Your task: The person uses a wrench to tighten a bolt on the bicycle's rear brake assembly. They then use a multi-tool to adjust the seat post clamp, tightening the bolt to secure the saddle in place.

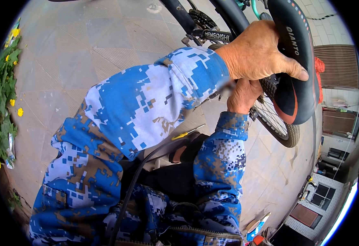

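Note:
A black bicycle saddle (302, 96) with red-orange trim fills the upper right. My left hand (251, 51) is closed on its side edge, thumb pressed on top and fingers out of sight. Under the left wrist, my right hand (244, 96) is closed below the saddle, close to the rear wheel. The left hand covers part of it, and I cannot make out what its fingers hold. The rear wheel (284, 133) and its sprockets show beneath the saddle. The dark frame (228, 18) and a crank arm (216, 35) lie beyond my left hand.
A yellow-handled screwdriver (180, 136) is near my shoe, beside a black cable (134, 180) running up in front of me. Leafy plants with yellow flowers (3, 94) line the left. Red cloth (319, 78) shows behind the saddle. Tiled buildings (327, 192) stand at right.

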`<state>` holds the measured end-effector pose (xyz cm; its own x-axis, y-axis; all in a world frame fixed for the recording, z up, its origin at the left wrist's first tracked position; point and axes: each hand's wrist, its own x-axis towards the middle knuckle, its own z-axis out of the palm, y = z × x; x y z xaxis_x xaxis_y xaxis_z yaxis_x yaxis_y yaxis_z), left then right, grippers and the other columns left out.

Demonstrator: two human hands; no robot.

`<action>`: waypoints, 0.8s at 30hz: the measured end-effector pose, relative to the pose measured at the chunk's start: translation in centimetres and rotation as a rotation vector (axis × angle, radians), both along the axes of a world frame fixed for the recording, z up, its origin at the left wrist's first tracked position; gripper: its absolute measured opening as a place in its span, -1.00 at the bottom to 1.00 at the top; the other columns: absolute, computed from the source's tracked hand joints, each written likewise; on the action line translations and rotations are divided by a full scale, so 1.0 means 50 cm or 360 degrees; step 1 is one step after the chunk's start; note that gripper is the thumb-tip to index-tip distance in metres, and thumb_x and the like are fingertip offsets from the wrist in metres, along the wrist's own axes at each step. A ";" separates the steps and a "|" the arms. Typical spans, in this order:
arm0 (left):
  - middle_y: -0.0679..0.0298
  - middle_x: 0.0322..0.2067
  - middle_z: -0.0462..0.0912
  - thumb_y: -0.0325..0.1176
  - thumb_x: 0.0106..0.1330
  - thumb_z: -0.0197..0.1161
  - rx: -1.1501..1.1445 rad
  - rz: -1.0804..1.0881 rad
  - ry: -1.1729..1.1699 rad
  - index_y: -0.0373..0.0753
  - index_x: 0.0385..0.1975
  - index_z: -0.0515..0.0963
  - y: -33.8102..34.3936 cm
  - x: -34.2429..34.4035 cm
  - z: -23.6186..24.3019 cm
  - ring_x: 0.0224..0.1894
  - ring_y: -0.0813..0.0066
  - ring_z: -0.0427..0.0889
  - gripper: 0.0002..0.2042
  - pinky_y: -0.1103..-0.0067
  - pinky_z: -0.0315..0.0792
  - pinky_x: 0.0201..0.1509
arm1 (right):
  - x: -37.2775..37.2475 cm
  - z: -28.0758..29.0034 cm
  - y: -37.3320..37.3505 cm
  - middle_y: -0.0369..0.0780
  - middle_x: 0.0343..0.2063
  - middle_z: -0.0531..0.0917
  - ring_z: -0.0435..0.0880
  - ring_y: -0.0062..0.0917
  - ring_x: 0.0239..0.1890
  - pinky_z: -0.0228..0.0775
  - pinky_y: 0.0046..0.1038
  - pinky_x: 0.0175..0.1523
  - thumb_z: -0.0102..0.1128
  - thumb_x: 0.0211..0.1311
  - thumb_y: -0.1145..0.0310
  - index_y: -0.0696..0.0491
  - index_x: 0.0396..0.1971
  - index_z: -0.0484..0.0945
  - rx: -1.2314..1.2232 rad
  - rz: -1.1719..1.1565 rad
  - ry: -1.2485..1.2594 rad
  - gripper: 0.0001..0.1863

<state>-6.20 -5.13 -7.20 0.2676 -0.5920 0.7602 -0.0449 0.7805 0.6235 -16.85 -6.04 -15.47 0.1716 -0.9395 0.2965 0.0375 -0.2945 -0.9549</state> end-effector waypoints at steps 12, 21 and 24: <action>0.04 -0.34 0.74 -0.21 -0.15 0.61 -0.0052 -0.0037 0.0110 -0.27 -0.31 0.69 0.006 0.006 0.021 -0.25 0.20 0.72 -0.59 0.40 0.57 -0.06 | 0.054 -0.009 -0.007 -0.24 -0.23 0.69 0.63 -0.61 -0.22 0.47 -0.50 -0.12 0.34 0.27 0.18 0.23 -0.16 0.59 -0.0257 -0.0091 0.0046 -0.62; 0.03 -0.35 0.74 -0.20 -0.15 0.61 0.0042 -0.0009 0.0093 -0.30 -0.33 0.69 0.008 -0.001 0.023 -0.24 0.18 0.72 -0.59 0.38 0.58 -0.05 | 0.068 0.011 0.013 -0.24 -0.20 0.70 0.62 -0.60 -0.17 0.46 -0.49 -0.09 0.37 0.23 0.23 0.25 -0.14 0.56 -0.0120 -0.0133 0.0078 -0.61; 0.03 -0.35 0.74 -0.20 -0.15 0.60 0.0049 0.0020 0.0090 -0.29 -0.34 0.69 0.002 -0.014 0.025 -0.24 0.17 0.72 -0.60 0.38 0.58 -0.05 | 0.054 0.024 0.011 -0.20 -0.17 0.69 0.64 -0.55 -0.16 0.49 -0.44 -0.09 0.34 0.25 0.25 0.22 -0.08 0.52 -0.0191 -0.0106 0.0246 -0.61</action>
